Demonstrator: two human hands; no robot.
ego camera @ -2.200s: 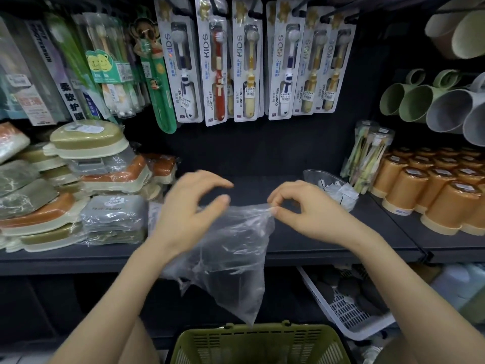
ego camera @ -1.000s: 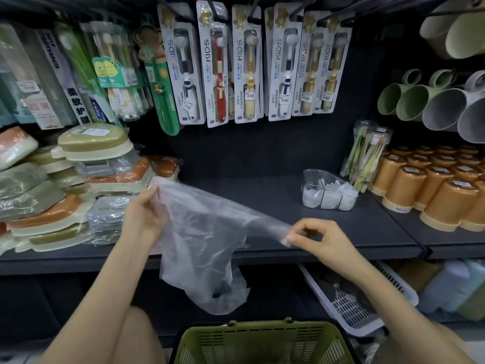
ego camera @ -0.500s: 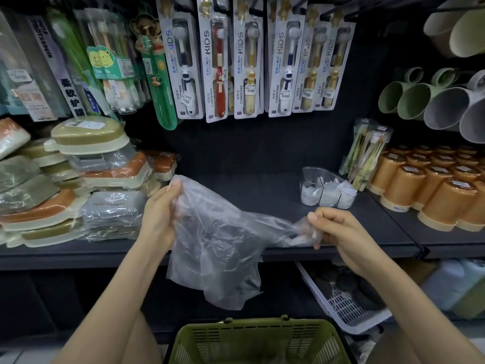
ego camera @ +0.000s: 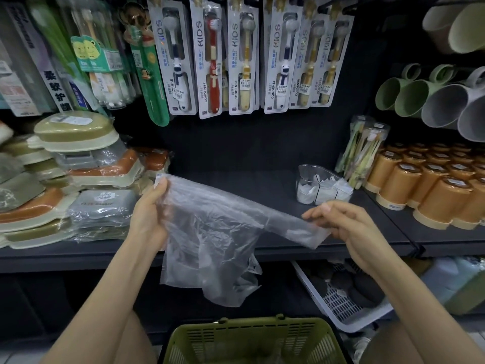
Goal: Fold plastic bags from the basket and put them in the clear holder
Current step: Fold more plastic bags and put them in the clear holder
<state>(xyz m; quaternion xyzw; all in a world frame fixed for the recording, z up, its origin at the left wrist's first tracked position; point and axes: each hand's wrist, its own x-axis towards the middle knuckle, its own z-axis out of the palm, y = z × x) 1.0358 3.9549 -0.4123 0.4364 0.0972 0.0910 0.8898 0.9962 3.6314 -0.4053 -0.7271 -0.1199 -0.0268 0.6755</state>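
Observation:
A thin clear plastic bag (ego camera: 215, 248) hangs stretched between my hands in front of the dark shelf. My left hand (ego camera: 151, 208) grips its upper left corner, thumb on the front. My right hand (ego camera: 338, 222) pinches the opposite end, pulled into a narrow strip. The bag's loose lower part droops above the green basket (ego camera: 252, 342) at the bottom edge. The clear holder (ego camera: 322, 187) stands on the shelf to the right, with folded white bags inside.
Wrapped soap dishes (ego camera: 78, 179) are stacked on the shelf at left. Orange cups (ego camera: 433, 190) crowd the right side, beside a clear pack of toothbrushes (ego camera: 364, 148). Kids toothbrush cards (ego camera: 241, 56) hang above. A white basket (ego camera: 341, 298) juts out below the shelf.
My hands have drawn further apart, spreading the bag wider and flatter. The right hand has shifted slightly right and lower.

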